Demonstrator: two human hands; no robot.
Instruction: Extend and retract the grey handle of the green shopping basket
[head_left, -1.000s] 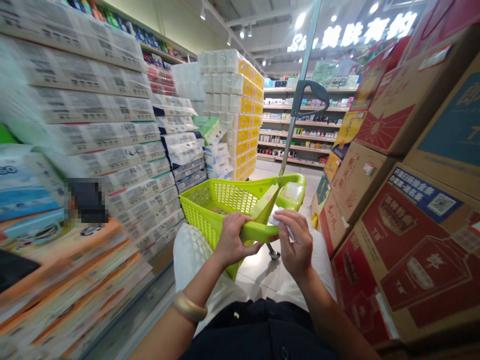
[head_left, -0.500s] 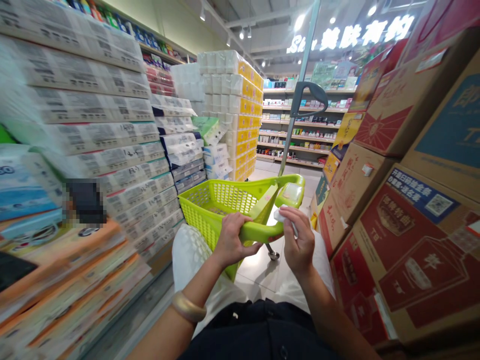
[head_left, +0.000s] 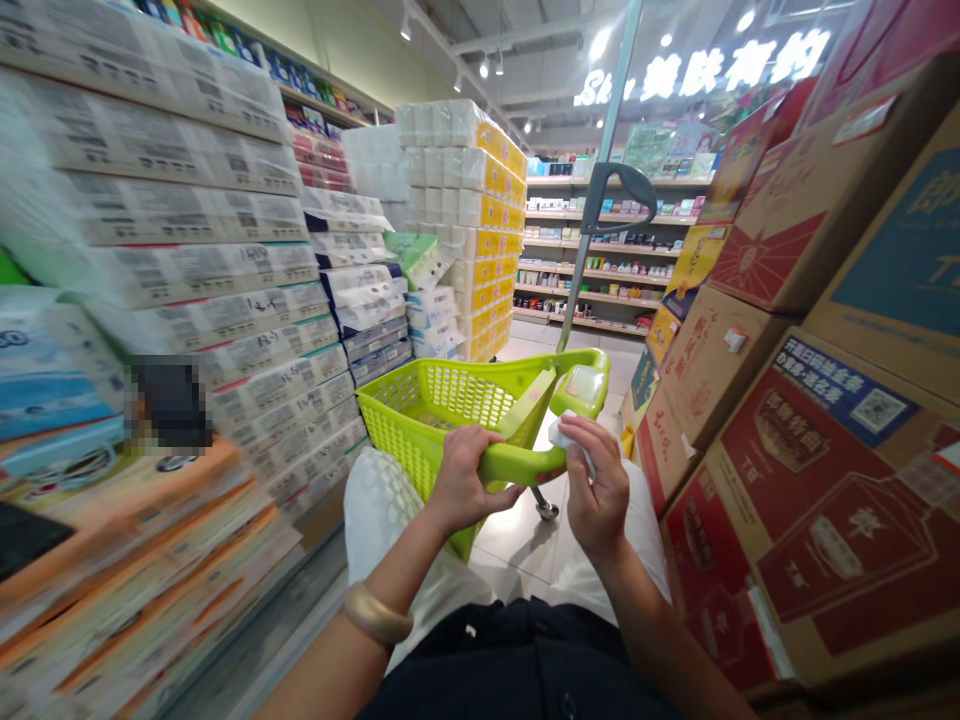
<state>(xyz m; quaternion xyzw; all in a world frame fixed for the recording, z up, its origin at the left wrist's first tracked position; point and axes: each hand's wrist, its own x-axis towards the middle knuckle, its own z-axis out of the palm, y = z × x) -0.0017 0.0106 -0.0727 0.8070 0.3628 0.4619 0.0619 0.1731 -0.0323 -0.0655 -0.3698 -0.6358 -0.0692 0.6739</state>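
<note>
A lime-green shopping basket (head_left: 409,412) with perforated walls stands between my knees, its pole-like metal handle (head_left: 576,290) leaning up and away. My left hand (head_left: 463,482) is closed around the near end of its thick green rim. Pinched in my right hand (head_left: 600,488) is a crumpled white tissue (head_left: 559,430), close against the right side of that rim; whether it touches cannot be told. Beyond the tissue is a rounded green part with a clear cover (head_left: 583,386). A caster wheel (head_left: 548,511) shows below on the floor.
Stacked wrapped paper packs (head_left: 217,265) line the left side, with orange packs (head_left: 150,530) nearer me. Cardboard cartons (head_left: 847,500) rise close on the right. Tall tissue bundles (head_left: 465,220) and stocked shelves (head_left: 600,245) stand farther ahead, past the tiled floor (head_left: 525,345).
My right hand's fingers and the tissue have shifted very slightly along the rim. My left hand and the basket stay in place.
</note>
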